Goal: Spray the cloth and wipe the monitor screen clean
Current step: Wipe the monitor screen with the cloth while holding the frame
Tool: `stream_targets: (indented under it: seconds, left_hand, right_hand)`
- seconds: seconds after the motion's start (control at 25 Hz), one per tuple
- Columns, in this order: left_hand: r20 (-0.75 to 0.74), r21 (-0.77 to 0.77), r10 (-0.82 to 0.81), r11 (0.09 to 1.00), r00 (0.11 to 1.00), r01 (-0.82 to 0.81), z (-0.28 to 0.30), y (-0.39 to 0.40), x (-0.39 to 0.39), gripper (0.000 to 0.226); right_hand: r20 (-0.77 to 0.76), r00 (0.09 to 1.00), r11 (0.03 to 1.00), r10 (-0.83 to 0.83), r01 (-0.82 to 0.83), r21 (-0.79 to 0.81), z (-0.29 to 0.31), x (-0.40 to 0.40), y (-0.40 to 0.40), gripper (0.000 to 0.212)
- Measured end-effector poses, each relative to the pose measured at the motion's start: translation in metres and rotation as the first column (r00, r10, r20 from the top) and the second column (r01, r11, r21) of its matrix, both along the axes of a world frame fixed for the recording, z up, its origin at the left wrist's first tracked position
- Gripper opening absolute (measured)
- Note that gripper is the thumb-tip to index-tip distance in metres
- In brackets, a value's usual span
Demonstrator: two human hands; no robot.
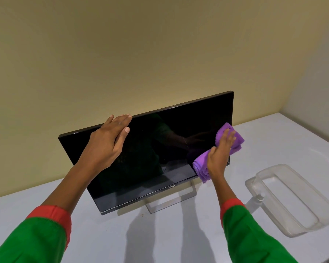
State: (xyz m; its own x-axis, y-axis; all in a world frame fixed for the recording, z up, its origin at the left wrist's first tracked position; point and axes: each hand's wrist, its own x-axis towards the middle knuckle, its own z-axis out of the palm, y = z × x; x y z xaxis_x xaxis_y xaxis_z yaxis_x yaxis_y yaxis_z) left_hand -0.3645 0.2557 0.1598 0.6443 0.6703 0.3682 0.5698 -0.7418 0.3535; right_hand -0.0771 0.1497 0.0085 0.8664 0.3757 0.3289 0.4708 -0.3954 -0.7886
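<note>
A black monitor (pixel 156 149) with a dark, switched-off screen stands on a white table (pixel 179 234), tilted back on a clear stand (pixel 171 200). My left hand (pixel 106 141) rests flat on the monitor's top edge near its left side, fingers over the rim. My right hand (pixel 219 152) presses a bunched purple cloth (pixel 203 168) against the screen's right side, near the right edge. The cloth sticks out above and below the hand. A small spray nozzle (pixel 260 196) shows just beside the clear tray at the right.
A clear plastic tray (pixel 292 200) sits on the table to the right of the monitor. A beige wall (pixel 141 54) rises directly behind the monitor, with a corner at the far right. Green sleeves with red cuffs cover both forearms.
</note>
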Motion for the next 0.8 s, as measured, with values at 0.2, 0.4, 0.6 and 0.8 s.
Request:
stream_targets:
  seconds: [0.2, 0.4, 0.6, 0.8]
  left_hand:
    - [-0.008, -0.017, -0.014, 1.000, 1.000, 0.014, -0.001, 0.001, -0.002, 0.049]
    - [0.021, -0.036, -0.022, 0.999, 1.000, 0.023, 0.000, 0.003, -0.003, 0.049]
    - [0.038, -0.043, -0.034, 0.998, 0.999, 0.036, 0.001, 0.004, -0.002, 0.048]
    - [0.049, -0.064, -0.038, 0.997, 0.998, 0.042, -0.001, 0.004, -0.003, 0.048]
  right_hand:
    - [-0.336, 0.936, 0.991, -0.102, 0.066, -0.117, -0.036, -0.019, -0.019, 0.066]
    - [-0.361, 0.933, 0.997, -0.005, -0.024, -0.076, -0.027, -0.056, -0.012, 0.064]
    - [-0.230, 0.973, 0.998, 0.030, -0.018, 0.058, -0.007, -0.030, -0.004, 0.066]
    - [-0.348, 0.934, 0.996, -0.082, 0.087, -0.004, -0.013, -0.016, -0.010, 0.065]
